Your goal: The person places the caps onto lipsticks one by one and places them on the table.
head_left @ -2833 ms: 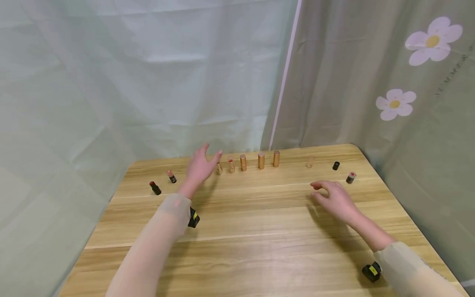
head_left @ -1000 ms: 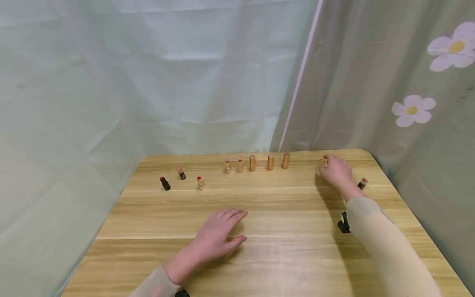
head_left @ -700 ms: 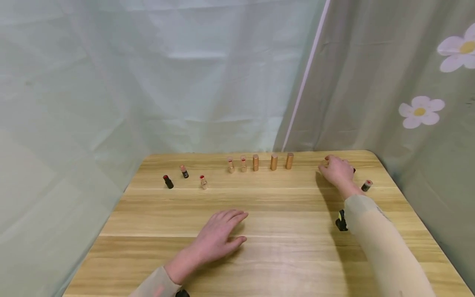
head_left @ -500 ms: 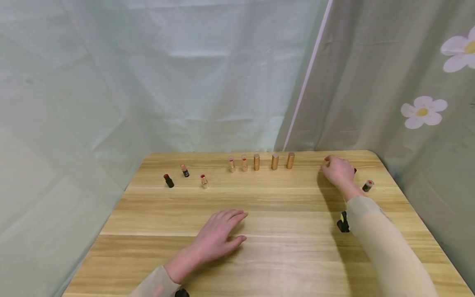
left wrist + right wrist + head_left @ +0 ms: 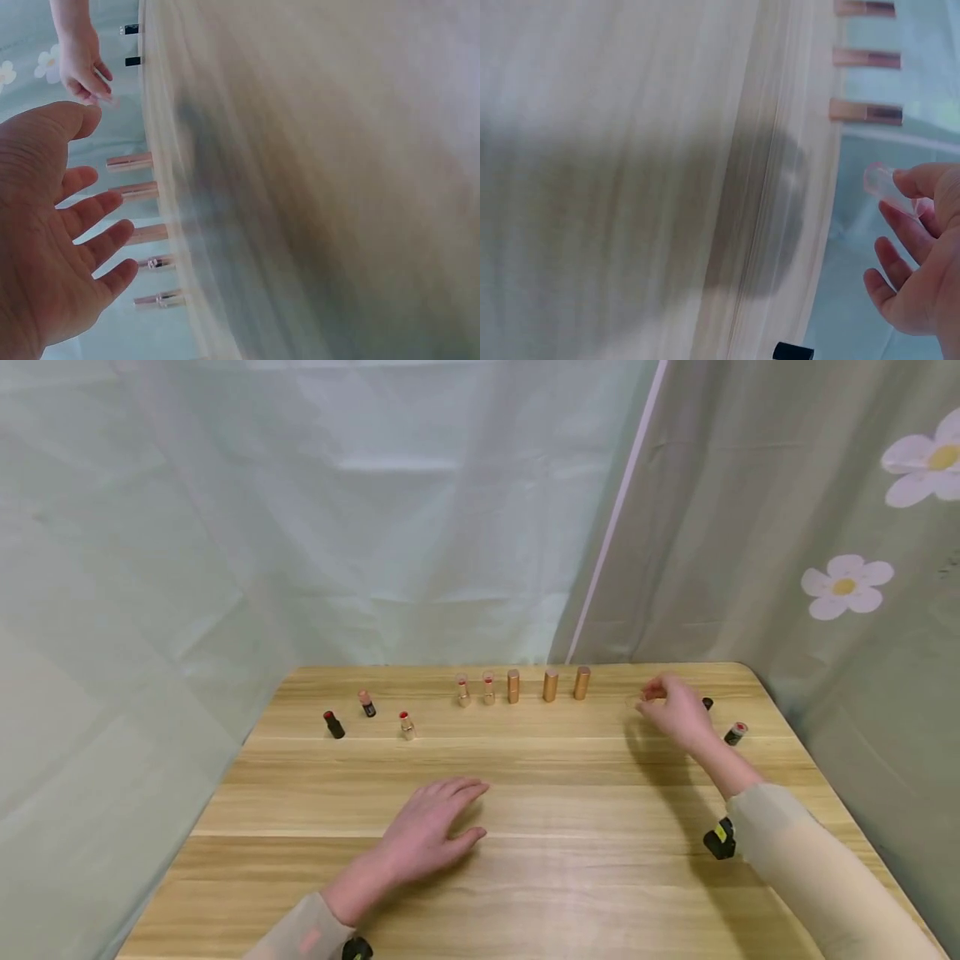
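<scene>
Above the desk (image 5: pixel 562 893) at far right, a clear cap (image 5: pixel 883 182) is pinched by the right grip (image 5: pixel 678 714); near left, the left grip (image 5: pixel 425 837) is relaxed; curtain lettering (image 5: pixel 949 562) is illegible.

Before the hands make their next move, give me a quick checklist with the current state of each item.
1. Clear cap pinched by the right hand: ok.
2. Cap lifted off the tabletop: ok.
3. Left hand free: ok, fingers relaxed, holding nothing.
4. Gold lipstick nearest the left hand standing, red tip showing: ok.
5. Cap lined up over that lipstick: not ok, it is well off toward the right side.
6. Cap the right fit for it: cannot tell.
</scene>
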Demonstrator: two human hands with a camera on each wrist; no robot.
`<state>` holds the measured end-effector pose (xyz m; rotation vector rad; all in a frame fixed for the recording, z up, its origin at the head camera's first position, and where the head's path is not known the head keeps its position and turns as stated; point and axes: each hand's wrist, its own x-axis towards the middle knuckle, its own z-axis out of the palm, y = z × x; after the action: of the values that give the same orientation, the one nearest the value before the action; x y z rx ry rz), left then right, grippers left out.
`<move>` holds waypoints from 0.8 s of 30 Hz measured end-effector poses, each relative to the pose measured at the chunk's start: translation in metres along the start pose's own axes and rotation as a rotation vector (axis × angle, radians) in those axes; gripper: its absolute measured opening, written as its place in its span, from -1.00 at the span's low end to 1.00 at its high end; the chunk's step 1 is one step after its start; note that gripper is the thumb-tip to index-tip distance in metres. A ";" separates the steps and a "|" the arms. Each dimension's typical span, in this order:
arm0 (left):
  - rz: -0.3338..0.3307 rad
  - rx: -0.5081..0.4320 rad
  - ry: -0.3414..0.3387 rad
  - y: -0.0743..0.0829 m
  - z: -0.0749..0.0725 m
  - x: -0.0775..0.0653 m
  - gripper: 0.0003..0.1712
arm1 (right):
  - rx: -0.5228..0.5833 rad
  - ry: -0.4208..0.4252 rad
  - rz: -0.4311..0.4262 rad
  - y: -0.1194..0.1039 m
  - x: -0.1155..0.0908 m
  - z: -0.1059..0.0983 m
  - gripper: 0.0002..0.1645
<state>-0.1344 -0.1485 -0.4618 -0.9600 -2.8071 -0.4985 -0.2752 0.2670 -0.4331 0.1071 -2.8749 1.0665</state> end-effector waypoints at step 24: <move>-0.334 -0.215 0.121 -0.055 -0.041 -0.002 -0.48 | 0.339 -0.061 -0.067 -0.011 -0.078 0.024 -0.50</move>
<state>-0.1655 -0.2048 -0.4387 -0.4675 -2.8528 -0.8826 -0.1976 0.2459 -0.4511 0.2569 -2.6888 1.5507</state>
